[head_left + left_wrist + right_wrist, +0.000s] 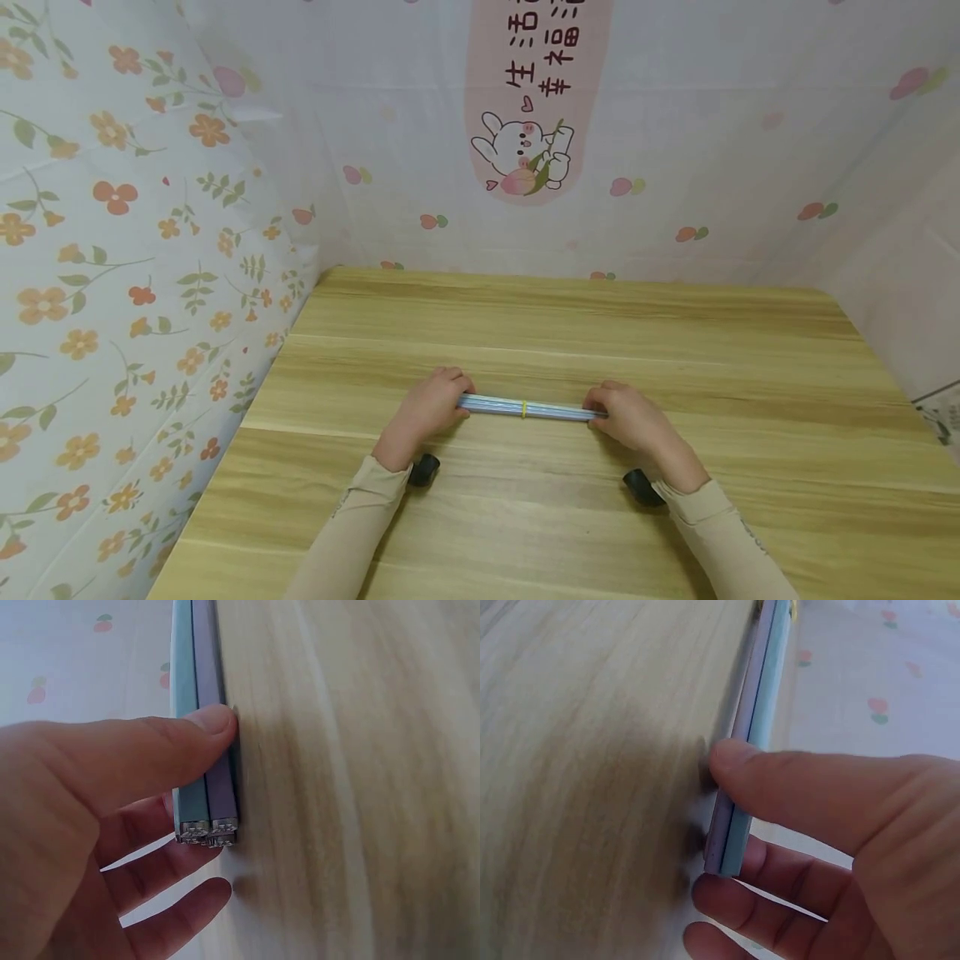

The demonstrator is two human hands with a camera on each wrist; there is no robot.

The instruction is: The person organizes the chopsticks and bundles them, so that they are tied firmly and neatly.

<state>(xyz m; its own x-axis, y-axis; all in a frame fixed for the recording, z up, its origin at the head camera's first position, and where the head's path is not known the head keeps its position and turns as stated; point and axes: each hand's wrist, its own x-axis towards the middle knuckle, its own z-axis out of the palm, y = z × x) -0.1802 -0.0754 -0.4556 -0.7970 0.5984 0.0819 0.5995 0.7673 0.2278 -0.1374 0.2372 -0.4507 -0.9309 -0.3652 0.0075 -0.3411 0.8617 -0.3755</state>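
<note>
A bundle of slim, square-sided chopsticks [495,406], pale green and lilac, lies crosswise between the two hands, with a yellow band [524,409] round its middle. My left hand [433,406] pinches the left end, thumb on the near side and fingers behind. Silver patterned tips [208,831] stick out past that thumb in the left wrist view. The right hand [630,414] holds the other end between thumb and fingers. Plain flat ends [724,866] of the sticks show there in the right wrist view. The bundle is at or just above the tabletop; I cannot tell which.
The wood-grain table [525,517] spreads beneath both hands. A flowered cloth [112,275] hangs on the left, and a pale printed cloth [390,150] with a rabbit picture [528,154] behind the far edge. A black device [425,471] sits by the left wrist, another [642,487] by the right.
</note>
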